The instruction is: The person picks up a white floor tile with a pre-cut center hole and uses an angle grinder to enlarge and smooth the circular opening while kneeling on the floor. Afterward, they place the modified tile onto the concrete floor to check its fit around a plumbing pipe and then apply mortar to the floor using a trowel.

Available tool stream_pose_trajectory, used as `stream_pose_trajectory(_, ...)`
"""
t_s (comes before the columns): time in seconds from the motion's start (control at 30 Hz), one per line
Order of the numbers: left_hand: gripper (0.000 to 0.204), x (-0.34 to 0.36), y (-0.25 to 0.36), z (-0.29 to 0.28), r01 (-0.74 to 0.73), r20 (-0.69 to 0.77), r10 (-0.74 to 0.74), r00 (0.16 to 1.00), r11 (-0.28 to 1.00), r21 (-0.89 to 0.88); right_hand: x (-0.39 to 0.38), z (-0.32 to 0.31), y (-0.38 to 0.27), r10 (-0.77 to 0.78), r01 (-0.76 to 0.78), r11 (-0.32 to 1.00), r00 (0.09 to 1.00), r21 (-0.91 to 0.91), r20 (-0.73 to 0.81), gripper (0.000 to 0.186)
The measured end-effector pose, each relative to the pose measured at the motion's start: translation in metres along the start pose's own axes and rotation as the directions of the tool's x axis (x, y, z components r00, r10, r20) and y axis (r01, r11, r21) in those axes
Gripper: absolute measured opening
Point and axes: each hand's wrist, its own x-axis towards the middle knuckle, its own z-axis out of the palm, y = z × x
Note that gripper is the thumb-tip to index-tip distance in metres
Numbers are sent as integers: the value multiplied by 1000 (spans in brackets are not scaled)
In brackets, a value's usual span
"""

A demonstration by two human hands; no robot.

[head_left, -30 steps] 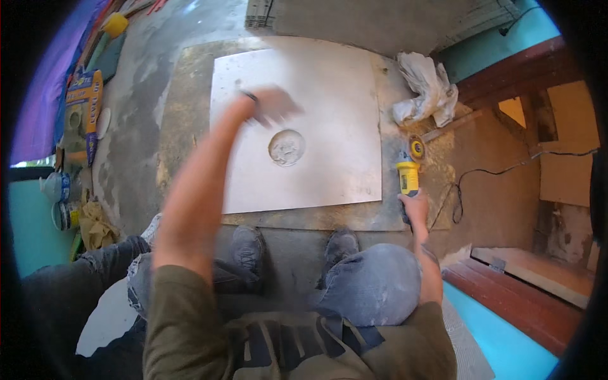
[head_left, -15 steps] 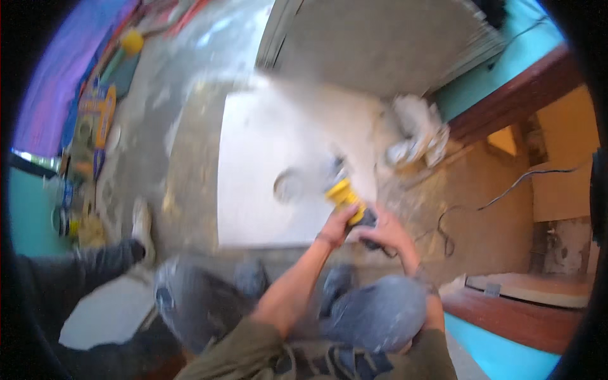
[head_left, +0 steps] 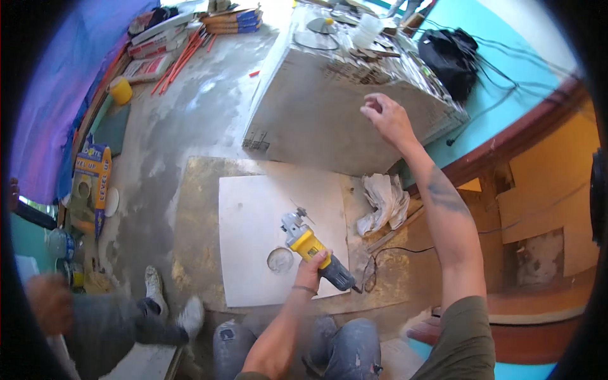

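My left hand [head_left: 307,272] grips a yellow and black angle grinder [head_left: 305,244], held over a white square panel [head_left: 244,209] beside a round cut-out [head_left: 279,259]. The panel lies on a stained board [head_left: 190,196]. My right hand [head_left: 383,117] is raised in front of a tall stack of tiles or sheets [head_left: 329,120], its fingers loosely curled and apart, with nothing visible in them. A crumpled whitish cloth or bag [head_left: 383,202] rests at the panel's right side.
Bags [head_left: 94,183], a yellow container [head_left: 120,90] and orange rods [head_left: 183,60] line the left. A co-worker's hand [head_left: 47,301] and legs are at lower left. Atop the stack are loose items near a black bag [head_left: 446,60]. A cable [head_left: 411,249] runs right.
The grinder has passed from my right hand into my left, via both hands. My right hand has risen forward. The view has tilted toward the stack, and the co-worker's hand has appeared.
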Motion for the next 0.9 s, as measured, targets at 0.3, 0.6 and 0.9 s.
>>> stream_pose_trajectory(0.3, 38, -90, 81, 24, 180, -169, -130, 977, 930, 322, 241, 88, 2, -12, -30, 958, 989, -284, -145, 27)
stream_pose_trajectory(0.6, 35, -132, 60, 26, 309, -361, -186, 914, 895, 322, 302, 101, 64, 331, -375, 924, 880, 72, 340, 54)
stream_pose_trajectory(0.9, 38, -148, 22, 31, 305, -406, -206, 890, 933, 194, 306, 95, 100, 131, -122, 991, 859, -52, 496, 23)
